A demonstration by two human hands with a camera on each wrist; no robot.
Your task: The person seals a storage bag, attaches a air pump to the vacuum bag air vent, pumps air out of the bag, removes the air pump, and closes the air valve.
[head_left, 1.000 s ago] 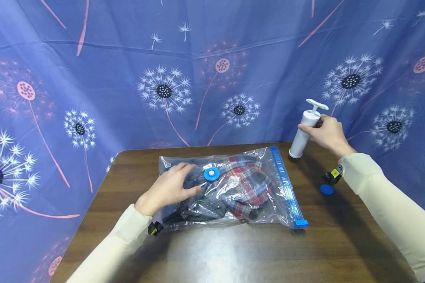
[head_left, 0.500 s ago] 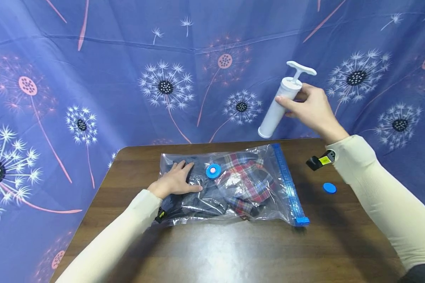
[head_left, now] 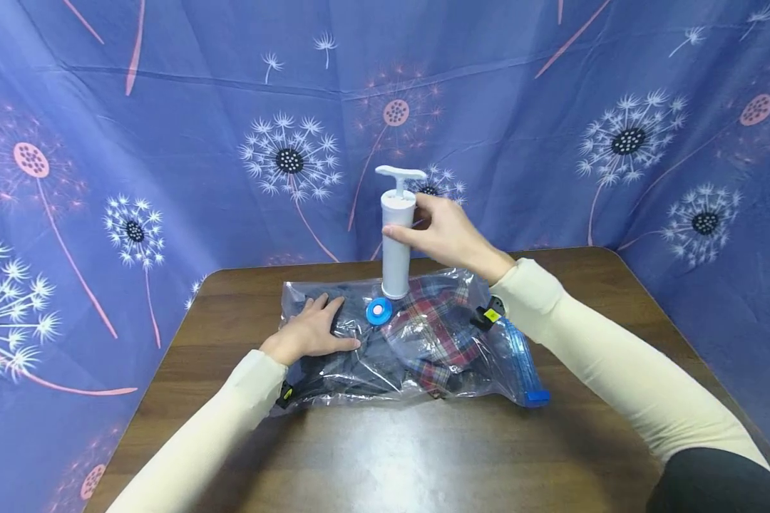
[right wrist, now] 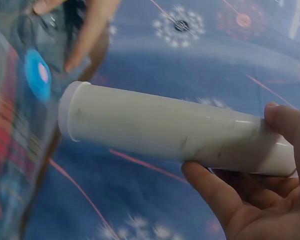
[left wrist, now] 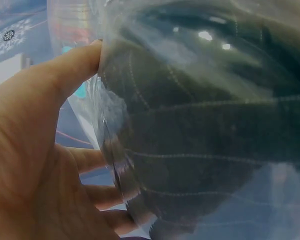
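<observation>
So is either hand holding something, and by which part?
The right hand holds the white T-handled pump by the upper part of its barrel. The left hand grips nothing; it rests spread on the clear zip bag.

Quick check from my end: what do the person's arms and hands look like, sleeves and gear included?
The left hand and right hand are ungloved. The left sleeve and right sleeve are cream; dark fabric shows at the right arm's upper end. A black device with a yellow marking sits at each wrist: left device, right device. No cables show.
</observation>
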